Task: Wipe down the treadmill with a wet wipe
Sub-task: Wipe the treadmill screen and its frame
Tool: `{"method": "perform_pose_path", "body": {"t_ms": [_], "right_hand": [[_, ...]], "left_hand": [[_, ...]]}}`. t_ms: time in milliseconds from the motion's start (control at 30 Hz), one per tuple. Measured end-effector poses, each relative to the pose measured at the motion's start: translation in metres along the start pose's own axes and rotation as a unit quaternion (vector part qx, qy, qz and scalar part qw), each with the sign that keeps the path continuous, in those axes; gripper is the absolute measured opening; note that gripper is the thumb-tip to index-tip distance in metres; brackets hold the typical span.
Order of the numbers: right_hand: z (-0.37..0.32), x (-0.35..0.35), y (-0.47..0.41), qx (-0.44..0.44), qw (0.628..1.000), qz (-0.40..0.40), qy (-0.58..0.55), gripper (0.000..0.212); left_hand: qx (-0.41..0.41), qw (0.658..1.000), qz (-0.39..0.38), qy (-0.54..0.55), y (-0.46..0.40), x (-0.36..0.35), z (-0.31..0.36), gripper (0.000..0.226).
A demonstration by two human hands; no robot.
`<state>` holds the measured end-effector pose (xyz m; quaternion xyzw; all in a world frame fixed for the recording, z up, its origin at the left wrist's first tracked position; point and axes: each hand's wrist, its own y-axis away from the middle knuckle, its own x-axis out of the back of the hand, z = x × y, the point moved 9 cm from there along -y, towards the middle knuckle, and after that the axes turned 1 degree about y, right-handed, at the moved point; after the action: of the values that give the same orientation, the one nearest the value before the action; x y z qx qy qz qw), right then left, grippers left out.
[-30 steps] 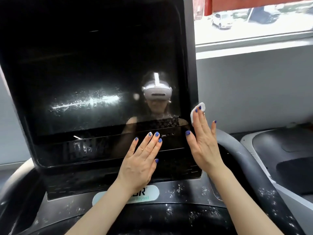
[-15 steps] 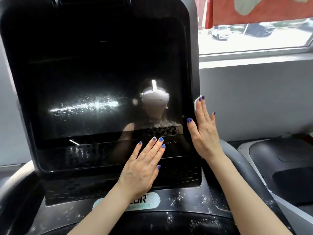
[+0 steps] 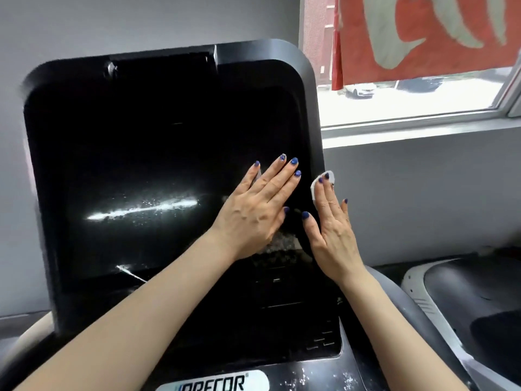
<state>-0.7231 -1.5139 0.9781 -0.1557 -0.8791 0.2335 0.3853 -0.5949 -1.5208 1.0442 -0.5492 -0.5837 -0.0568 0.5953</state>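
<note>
The treadmill's black console screen (image 3: 141, 165) fills the left and middle of the head view, with wet streaks across its glass. My left hand (image 3: 253, 213) lies flat on the right part of the screen, fingers straight and spread. My right hand (image 3: 332, 230) presses a white wet wipe (image 3: 324, 182) with straight fingers against the console's right side edge. Only the wipe's top part shows above my fingertips. The console base (image 3: 324, 373) below carries a brand label and white droplets.
A grey wall and a window sill (image 3: 408, 131) stand to the right, with a red cloth (image 3: 423, 38) hanging in the window. A neighbouring machine's dark deck (image 3: 465, 300) sits at the lower right. The treadmill's grey handrail (image 3: 406, 311) curves under my right forearm.
Both hands have moved up the console. My left hand went from the lower bezel to the screen's right part. My right hand slid the wipe higher along the right edge. The view tilted up.
</note>
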Motion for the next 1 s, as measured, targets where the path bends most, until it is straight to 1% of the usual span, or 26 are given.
{"method": "perform_pose_path", "body": {"t_ms": [67,167,200,233,300,333,367,433,533,600,767,833,900,1000], "right_hand": [[-0.007,0.004,-0.012,0.009,1.0,0.004,0.001,0.068],[-0.022,0.003,-0.017,0.096,0.99,0.015,0.098,0.069],[-0.021,0.003,-0.018,0.11,0.986,0.021,0.12,0.069],[-0.016,0.005,-0.022,0.096,0.988,0.023,0.117,0.07],[0.003,0.011,-0.032,0.024,0.998,0.011,0.058,0.072],[0.009,0.012,-0.035,0.005,0.999,0.004,0.034,0.071],[0.01,0.013,-0.037,0.004,1.0,0.002,0.023,0.07],[-0.002,0.013,-0.038,0.032,0.999,0.002,0.023,0.068],[-0.024,0.007,-0.036,0.102,0.99,0.011,0.093,0.067],[-0.026,0.006,-0.04,0.118,0.985,0.02,0.124,0.067],[-0.003,0.016,-0.077,0.011,1.0,-0.007,0.013,0.072],[-0.005,0.02,-0.087,-0.001,1.0,-0.003,0.005,0.074],[-0.017,0.019,-0.086,0.026,0.999,-0.008,0.027,0.072],[-0.031,0.013,-0.07,0.102,0.987,-0.004,0.127,0.069]], "left_hand": [[-0.003,1.0,0.013,-0.019,-0.023,0.005,-0.014,0.057],[0.006,0.999,0.026,-0.04,-0.05,0.014,-0.038,0.057],[0.01,0.999,0.029,-0.045,-0.058,0.017,-0.045,0.058],[0.013,0.998,0.03,-0.048,-0.064,0.02,-0.052,0.059],[0.019,0.998,0.03,-0.052,-0.076,0.026,-0.064,0.06],[0.023,0.998,0.03,-0.053,-0.082,0.029,-0.069,0.061],[0.027,0.998,0.027,-0.053,-0.087,0.031,-0.074,0.062],[0.041,0.997,0.02,-0.057,-0.096,0.033,-0.084,0.065],[0.071,0.996,0.005,-0.058,-0.106,0.033,-0.1,0.069],[0.092,0.994,-0.011,-0.057,-0.109,0.028,-0.108,0.072],[0.116,0.991,-0.028,-0.053,-0.11,0.022,-0.121,0.076],[0.112,0.992,-0.02,-0.059,-0.109,0.021,-0.122,0.074],[0.115,0.991,-0.001,-0.062,-0.11,0.023,-0.124,0.073],[0.131,0.989,0.018,-0.061,-0.111,0.027,-0.132,0.072]]}}
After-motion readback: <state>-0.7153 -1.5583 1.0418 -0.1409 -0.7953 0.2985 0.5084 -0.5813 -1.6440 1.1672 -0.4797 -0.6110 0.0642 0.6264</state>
